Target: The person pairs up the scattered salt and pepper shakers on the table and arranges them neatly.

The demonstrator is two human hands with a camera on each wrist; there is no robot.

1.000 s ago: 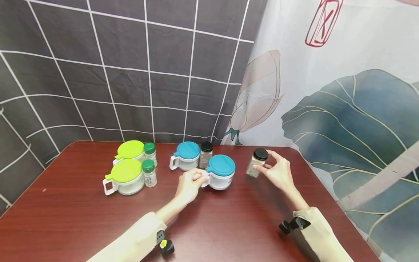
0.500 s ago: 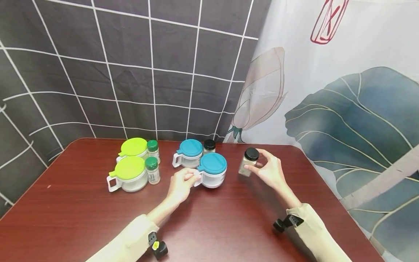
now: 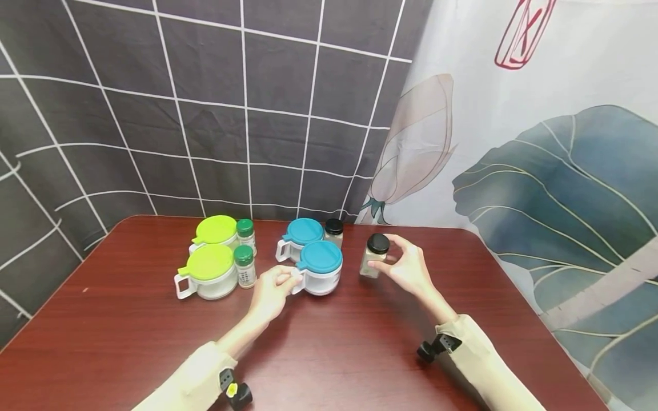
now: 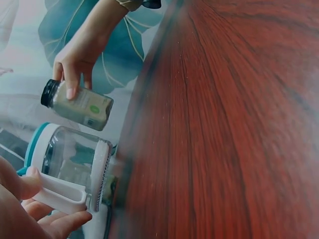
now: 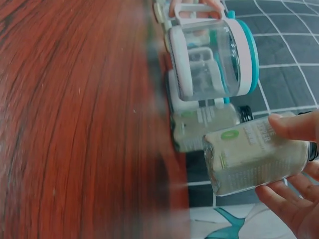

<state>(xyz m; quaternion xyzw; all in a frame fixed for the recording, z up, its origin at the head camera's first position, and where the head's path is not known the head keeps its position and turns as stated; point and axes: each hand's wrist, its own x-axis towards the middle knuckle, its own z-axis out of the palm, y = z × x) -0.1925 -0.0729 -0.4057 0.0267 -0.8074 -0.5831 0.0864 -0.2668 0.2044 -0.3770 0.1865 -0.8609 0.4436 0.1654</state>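
Observation:
My left hand (image 3: 269, 294) pinches the white handle of a clear seasoning jar (image 3: 320, 279) with a blue lid, held upright close over the table. My right hand (image 3: 409, 268) grips a black-capped pepper bottle (image 5: 256, 157) between thumb and fingers, slightly tilted, just right of that jar. A gap separates the two in the left wrist view. Behind the held jar stands a second blue-lidded jar (image 3: 304, 229), partly covered by it in the head view. Beside this one is another black-capped bottle (image 3: 334, 230), its lower part hidden.
Two jars with lime-green lids, a front one (image 3: 209, 265) and a rear one (image 3: 216, 229), stand to the left. Two green-capped shakers, one in front (image 3: 245, 268) and one behind (image 3: 246, 234), stand beside them. A dark gridded cloth (image 3: 205, 137) hangs behind the brown table (image 3: 329, 354).
Both hands have moved left with the blue-lidded jar and the pepper bottle. The held jar now overlaps the rear blue-lidded jar. The head view has shifted a little.

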